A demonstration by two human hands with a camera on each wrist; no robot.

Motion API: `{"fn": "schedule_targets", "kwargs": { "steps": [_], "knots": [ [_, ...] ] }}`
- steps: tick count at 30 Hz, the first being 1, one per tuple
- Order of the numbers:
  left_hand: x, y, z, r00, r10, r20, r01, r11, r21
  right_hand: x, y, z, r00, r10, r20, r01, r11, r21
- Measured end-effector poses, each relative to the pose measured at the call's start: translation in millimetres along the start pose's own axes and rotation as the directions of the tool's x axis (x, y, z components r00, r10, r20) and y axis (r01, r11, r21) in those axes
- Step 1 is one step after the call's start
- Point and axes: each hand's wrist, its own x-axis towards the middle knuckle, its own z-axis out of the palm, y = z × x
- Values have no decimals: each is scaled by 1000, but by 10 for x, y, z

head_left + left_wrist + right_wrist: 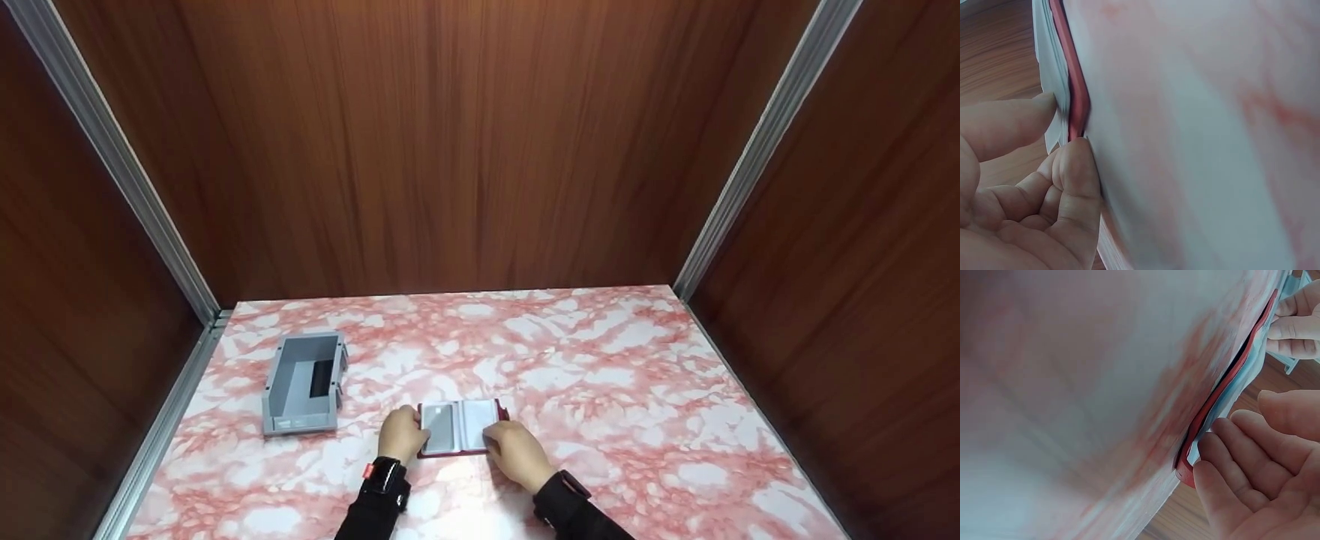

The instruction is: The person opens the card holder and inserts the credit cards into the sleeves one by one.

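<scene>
A red card holder (478, 421) lies spread on the table, its clear sleeves facing up. The left sleeve contains a grey card (439, 427). My left hand (401, 435) grips the holder's left edge; in the left wrist view its thumb lies on the sleeves (1053, 73) and its fingers are at the red cover (1075, 90). At the right side is my right hand (519, 454). In the right wrist view its fingertips touch the sleeve edges, fingers loosely bent, thumb (1292, 413) apart from them.
A grey plastic bin (300, 420) stands at the left of the table, with a black item (321, 379) inside. The tabletop (600, 390) has a red and white marbled pattern. Brown wood-grain panels (450, 150) enclose the back and both sides.
</scene>
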Motion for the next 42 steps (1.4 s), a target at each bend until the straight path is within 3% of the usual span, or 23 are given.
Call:
{"fn": "schedule_targets", "kwargs": {
  "steps": [13,24,30,42],
  "knots": [
    [-1,7,-48,999,5,40,-5,1000,-12,2,-34,11,1000,-14,-24,13,999,-45],
    [48,-3,-130,1000,-16,23,16,1000,-20,11,-20,12,1000,-16,-20,15,999,-35],
    [173,-3,-345,997,-78,9,79,997,-19,9,-16,14,1000,0,-7,-1,1000,-23],
    [475,-14,-940,992,-74,-103,78,996,32,6,-16,16,1000,3,-10,-3,1000,-30]
  ]
}}
